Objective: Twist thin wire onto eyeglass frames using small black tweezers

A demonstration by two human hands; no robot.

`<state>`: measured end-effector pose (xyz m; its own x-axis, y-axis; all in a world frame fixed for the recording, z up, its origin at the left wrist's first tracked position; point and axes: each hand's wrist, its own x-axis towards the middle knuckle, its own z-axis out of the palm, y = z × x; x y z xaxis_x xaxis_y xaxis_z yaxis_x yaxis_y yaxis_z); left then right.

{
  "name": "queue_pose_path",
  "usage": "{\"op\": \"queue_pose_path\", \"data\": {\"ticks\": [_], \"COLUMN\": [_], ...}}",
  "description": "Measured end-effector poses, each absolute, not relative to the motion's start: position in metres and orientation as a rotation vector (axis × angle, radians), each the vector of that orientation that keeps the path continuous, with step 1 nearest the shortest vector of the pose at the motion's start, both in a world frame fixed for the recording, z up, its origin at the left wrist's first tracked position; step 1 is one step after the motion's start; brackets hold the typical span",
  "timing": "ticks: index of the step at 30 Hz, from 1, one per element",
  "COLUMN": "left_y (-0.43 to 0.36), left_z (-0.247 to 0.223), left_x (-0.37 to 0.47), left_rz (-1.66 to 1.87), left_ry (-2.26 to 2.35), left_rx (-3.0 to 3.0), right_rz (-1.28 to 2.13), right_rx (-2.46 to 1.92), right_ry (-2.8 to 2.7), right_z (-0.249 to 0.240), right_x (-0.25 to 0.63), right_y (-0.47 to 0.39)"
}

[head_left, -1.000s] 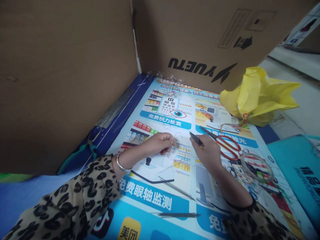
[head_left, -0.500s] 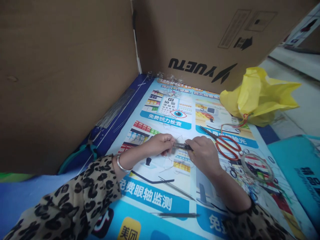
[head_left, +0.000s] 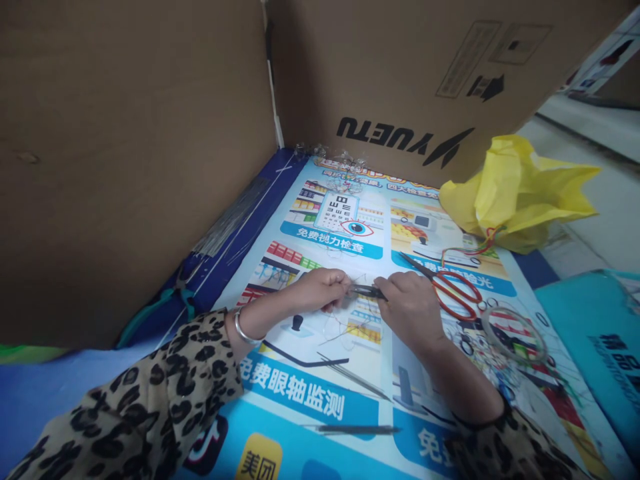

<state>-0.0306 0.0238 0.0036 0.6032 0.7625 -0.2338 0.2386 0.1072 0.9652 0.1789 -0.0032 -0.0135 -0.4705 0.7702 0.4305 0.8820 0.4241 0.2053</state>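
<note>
My left hand [head_left: 323, 289], with a silver bangle at its wrist, is closed, pinching a thin wire piece [head_left: 345, 327] whose loops hang below the fingers. My right hand [head_left: 410, 308] is wrapped round small dark pliers [head_left: 367, 291]; their tips point left and meet the wire at my left fingertips. The pliers' handles are mostly hidden in the palm. Just right of my right hand lie orange-handled scissors [head_left: 456, 295]. Thin rods [head_left: 355, 377] and a bundle of dark rods [head_left: 357, 430] lie on the printed sheet nearer to me.
Cardboard walls [head_left: 130, 153] rise at the left and back. Teal-handled pliers [head_left: 165, 303] and silver wires [head_left: 233, 217] lie at the left. Wire shapes [head_left: 345, 175] sit at the back. To the right are a yellow bag [head_left: 515, 193], a wire coil [head_left: 515, 335] and a turquoise pouch [head_left: 595, 333].
The small pliers have turned slightly in my right hand, and their jaws look wider apart. The hanging wire loops have shifted a little. Both hands have stayed nearly in place.
</note>
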Motion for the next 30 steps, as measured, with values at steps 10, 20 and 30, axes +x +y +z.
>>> {"op": "queue_pose_path", "data": {"ticks": [10, 20, 30], "left_y": [0.0242, 0.0283, 0.0278], "left_z": [0.0092, 0.0097, 0.0097], "left_x": [-0.0354, -0.0370, -0.0383], "left_rz": [0.398, 0.330, 0.298], "left_ry": [0.905, 0.906, 0.922], "left_rx": [1.659, 1.933, 1.861], "right_rz": [-0.708, -0.774, -0.745], "right_rx": [-1.365, -1.390, -1.413], "right_ry": [-2.488, -2.513, -2.540], "right_z": [-0.0057, -0.0041, -0.0052], "right_x": [0.1761, 0.1740, 0.1742], "right_y": [-0.0051, -0.0071, -0.0070]}}
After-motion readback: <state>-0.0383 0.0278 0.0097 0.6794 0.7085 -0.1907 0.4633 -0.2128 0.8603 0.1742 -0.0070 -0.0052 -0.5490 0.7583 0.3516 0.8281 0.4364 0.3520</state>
